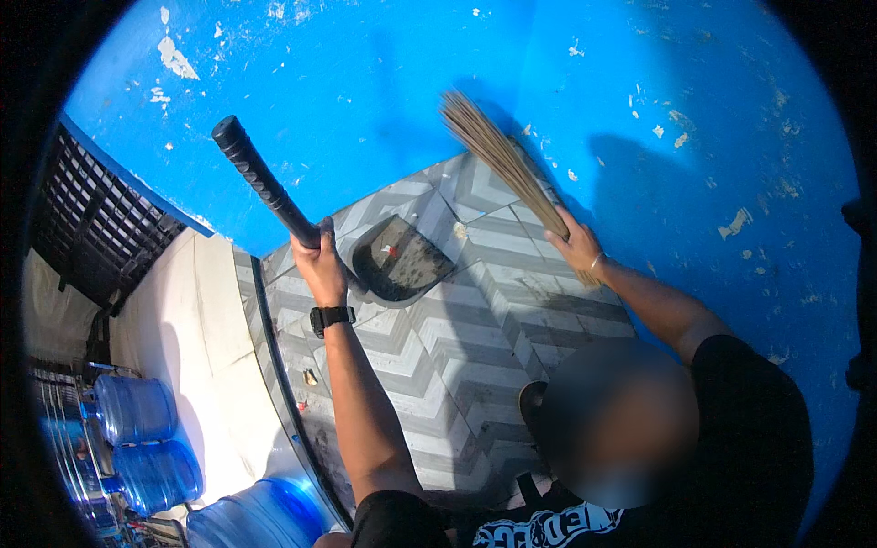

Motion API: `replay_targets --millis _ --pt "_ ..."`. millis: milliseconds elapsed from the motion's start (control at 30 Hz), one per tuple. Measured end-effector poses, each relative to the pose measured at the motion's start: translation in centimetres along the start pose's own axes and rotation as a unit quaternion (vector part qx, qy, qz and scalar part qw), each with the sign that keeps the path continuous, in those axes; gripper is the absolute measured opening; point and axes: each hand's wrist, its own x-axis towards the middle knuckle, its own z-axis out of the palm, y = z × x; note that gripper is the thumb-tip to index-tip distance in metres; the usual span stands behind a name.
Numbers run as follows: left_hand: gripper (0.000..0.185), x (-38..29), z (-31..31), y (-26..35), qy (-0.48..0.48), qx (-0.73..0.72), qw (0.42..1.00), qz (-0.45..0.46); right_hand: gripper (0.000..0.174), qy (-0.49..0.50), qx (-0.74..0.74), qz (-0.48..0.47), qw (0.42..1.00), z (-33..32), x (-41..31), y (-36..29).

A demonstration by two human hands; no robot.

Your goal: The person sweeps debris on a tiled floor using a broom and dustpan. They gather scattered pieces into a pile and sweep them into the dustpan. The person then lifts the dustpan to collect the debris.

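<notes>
My left hand (320, 264), with a black watch at its wrist, is closed round the black ribbed handle of a long-handled dustpan (404, 264). The pan lies on the chevron-patterned tile floor, with dust and a small red-and-white scrap in it. On the right, my right hand (577, 241) grips a stick broom (503, 161) of thin brown bristles. Its spread end points up and left towards the corner of the blue wall, and its other end shows below the hand. Whether the broom touches the wall cannot be told.
A blue wall (384, 82) with chipped paint bounds the tiles behind and at right. Small litter (310, 377) lies by the dark floor edge (284, 383) at left. Beyond it are large blue water bottles (154, 472) and a black plastic crate (103, 212).
</notes>
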Motion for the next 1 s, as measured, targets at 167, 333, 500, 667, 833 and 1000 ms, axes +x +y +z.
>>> replay_targets --millis 167,333,500,667,833,1000 --pt "0.018 -0.3 -0.1 0.1 -0.012 -0.002 1.0 -0.026 0.061 -0.007 -0.073 -0.074 0.995 1.8 6.2 -4.1" --pt "0.016 -0.2 -0.4 -0.2 -0.021 -0.015 0.999 -0.037 0.062 -0.199 -0.299 -0.039 0.932 4.7 9.6 -2.8" --pt "0.027 -0.5 -0.5 -0.4 -0.018 0.011 0.999 -0.05 0.061 -0.203 -0.264 -0.021 0.943 4.0 4.3 0.9" --pt "0.023 -0.1 -0.3 -0.2 -0.014 0.016 0.999 -0.04 0.061 -0.176 -0.202 0.035 0.963 0.8 0.4 1.5" --pt "0.021 -0.2 0.0 0.0 0.0 0.018 1.0 -0.021 0.058 0.053 -0.138 -0.086 0.985 -0.1 2.7 0.1" --pt "0.019 -0.4 0.1 0.6 -0.01 -0.007 0.999 -0.029 0.061 -0.075 -0.164 0.046 0.982 3.6 6.8 0.0"
